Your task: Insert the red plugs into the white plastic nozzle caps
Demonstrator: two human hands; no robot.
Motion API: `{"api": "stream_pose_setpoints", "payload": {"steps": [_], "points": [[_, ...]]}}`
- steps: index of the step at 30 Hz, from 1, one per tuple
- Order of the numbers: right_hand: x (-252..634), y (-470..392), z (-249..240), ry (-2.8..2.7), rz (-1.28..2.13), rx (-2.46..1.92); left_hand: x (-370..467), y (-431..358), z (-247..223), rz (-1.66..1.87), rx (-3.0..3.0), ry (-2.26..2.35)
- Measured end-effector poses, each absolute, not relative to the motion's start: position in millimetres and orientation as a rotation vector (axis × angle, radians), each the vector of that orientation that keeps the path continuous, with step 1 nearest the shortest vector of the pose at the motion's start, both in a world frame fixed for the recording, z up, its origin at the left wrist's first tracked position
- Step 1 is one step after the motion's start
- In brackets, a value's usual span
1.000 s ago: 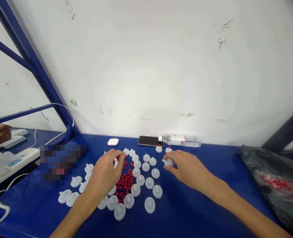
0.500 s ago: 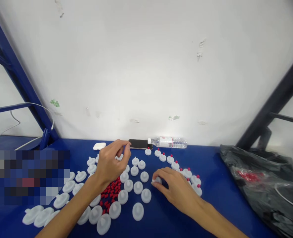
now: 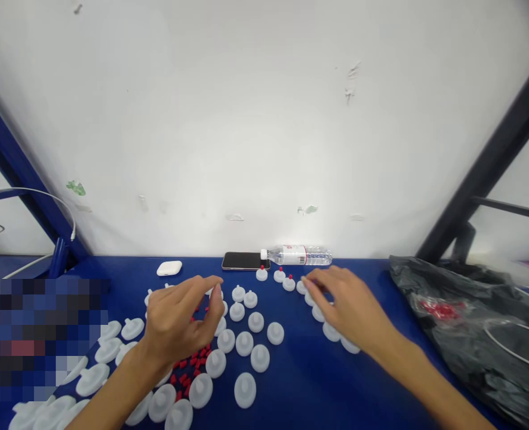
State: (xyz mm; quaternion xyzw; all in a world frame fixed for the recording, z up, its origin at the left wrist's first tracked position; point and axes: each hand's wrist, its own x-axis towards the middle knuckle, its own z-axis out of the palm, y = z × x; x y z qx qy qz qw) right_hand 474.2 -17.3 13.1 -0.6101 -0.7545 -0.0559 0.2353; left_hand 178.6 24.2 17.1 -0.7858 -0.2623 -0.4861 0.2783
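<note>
My left hand [image 3: 181, 319] hovers over a pile of small red caps [image 3: 184, 379], thumb and index finger pinched; anything between the tips is too small to make out. Around the pile lie several white plastic discs with a central stem, such as a disc [image 3: 245, 390] near the front. My right hand [image 3: 345, 304] is over a curved row of discs, several with red tips, like one red-tipped disc [image 3: 288, 283]. Its fingers are closed together at the stem of a disc [image 3: 301, 289], whose tip they hide. One bare-stemmed disc [image 3: 275, 334] sits left of that hand.
Along the wall lie a white case [image 3: 169, 268], a black phone [image 3: 240, 261] and a clear water bottle [image 3: 298, 255]. A dark plastic bag [image 3: 483, 334] with a clear packet of red pieces [image 3: 441, 308] is at the right. Blue posts rise at both sides.
My right hand has let go of a bare-stemmed disc and moved away to the row of red-tipped discs. My left hand has shifted left and slightly down in view. The camera view has shifted slightly.
</note>
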Motion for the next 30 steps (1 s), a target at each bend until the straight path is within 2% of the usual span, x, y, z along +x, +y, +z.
{"api": "stream_pose_setpoints", "payload": {"steps": [2, 7, 9, 16, 23, 30], "points": [[490.1, -15.8, 24.8, -2.050, -0.151, -1.823, 180.2, 19.0, 17.9, -1.291, -2.118, -0.657], [517.2, -19.8, 36.0, -2.223, 0.335, -1.968, 184.5, 12.3, 14.8, -1.259, -2.171, -0.574], [519.9, -21.4, 33.0, -2.271, 0.409, -1.957, 186.5, 12.1, 12.3, -1.262, -2.187, -0.556], [506.1, -23.1, 16.0, -2.342, 0.363, -1.774, 193.5, 8.1, 9.7, -1.297, -2.233, -0.503], [491.0, -13.5, -0.1, -2.386, 0.465, -1.674, 200.0, 4.5, 0.2, -1.375, -2.268, -0.448], [472.3, -20.5, -7.0, -2.365, 0.390, -1.472, 206.6, -0.9, -4.6, -1.354, -2.343, -0.484]]}}
